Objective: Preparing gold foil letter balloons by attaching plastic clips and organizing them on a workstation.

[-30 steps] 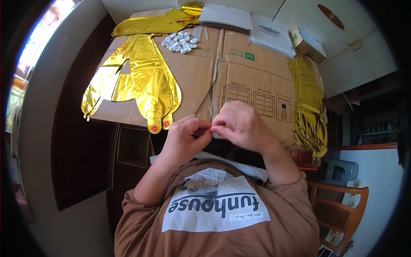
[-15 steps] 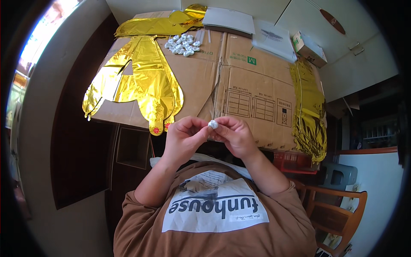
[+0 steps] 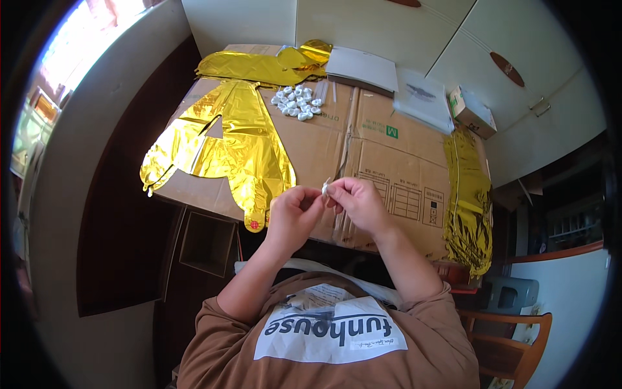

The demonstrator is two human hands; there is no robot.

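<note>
A small white knotted bundle, perhaps coiled ribbon or string, is pinched between both hands above the table's near edge. A thin loose end sticks up from it. My left hand grips it from the left with thumb and curled fingers. From the other side, the thumb and forefinger of my right hand close on it. Left of my hands, flat gold foil balloons lie stacked, shaped like a letter A, one tail with a red round mark. Beyond them is a pile of similar white bundles.
Cardboard covers the table. More gold foil lies at the back, and gold fringed foil hangs over the right edge. A white stack and a small box stand behind. A wooden chair is at lower right.
The view has shifted, so the table sits lower in the picture. A thin end now sticks up from the white bundle, and my fingers have turned slightly around it.
</note>
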